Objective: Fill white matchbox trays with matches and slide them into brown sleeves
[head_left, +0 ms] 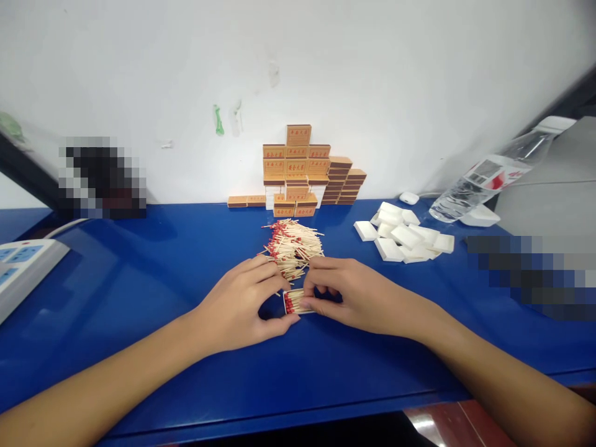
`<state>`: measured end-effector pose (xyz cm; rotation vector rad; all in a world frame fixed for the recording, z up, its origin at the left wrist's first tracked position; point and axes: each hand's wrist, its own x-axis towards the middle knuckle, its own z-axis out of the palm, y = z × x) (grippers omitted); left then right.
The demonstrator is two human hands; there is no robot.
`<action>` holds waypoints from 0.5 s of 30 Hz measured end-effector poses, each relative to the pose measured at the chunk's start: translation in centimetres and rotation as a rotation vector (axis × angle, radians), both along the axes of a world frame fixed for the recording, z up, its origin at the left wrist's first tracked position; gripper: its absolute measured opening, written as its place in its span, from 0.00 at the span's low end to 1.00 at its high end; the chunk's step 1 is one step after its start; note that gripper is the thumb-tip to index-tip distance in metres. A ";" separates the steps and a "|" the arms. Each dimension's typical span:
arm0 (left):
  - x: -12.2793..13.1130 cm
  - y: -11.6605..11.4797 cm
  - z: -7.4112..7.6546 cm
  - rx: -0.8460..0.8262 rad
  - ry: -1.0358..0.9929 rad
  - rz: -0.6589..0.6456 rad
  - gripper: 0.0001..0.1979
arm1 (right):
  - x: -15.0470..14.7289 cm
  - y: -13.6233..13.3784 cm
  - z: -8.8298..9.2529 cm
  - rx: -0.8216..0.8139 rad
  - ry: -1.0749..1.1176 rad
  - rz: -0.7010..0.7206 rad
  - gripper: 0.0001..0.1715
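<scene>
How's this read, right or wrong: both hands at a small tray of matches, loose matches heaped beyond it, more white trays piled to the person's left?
Wrong side: the head view shows the white trays piled to the person's right. The rest holds: left hand and right hand at the small tray of matches, loose matches heaped beyond.

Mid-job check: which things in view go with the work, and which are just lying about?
Seems part of the job:
match-filled tray between the left hand and right hand
loose match pile
white trays
stacked matchboxes

Seems just lying about:
water bottle
small white case
white device at far left
</scene>
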<state>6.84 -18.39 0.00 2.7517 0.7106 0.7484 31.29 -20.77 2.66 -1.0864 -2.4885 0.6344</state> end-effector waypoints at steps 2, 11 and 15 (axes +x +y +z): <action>0.0 0.0 0.0 0.004 0.000 -0.001 0.11 | 0.0 0.1 -0.3 0.024 0.023 -0.025 0.06; -0.2 0.0 -0.3 0.032 0.000 0.003 0.12 | 0.0 0.1 -0.7 0.017 0.039 -0.032 0.06; -0.2 0.0 -0.2 0.033 0.003 0.001 0.12 | -0.1 0.1 -0.7 0.024 0.023 -0.037 0.05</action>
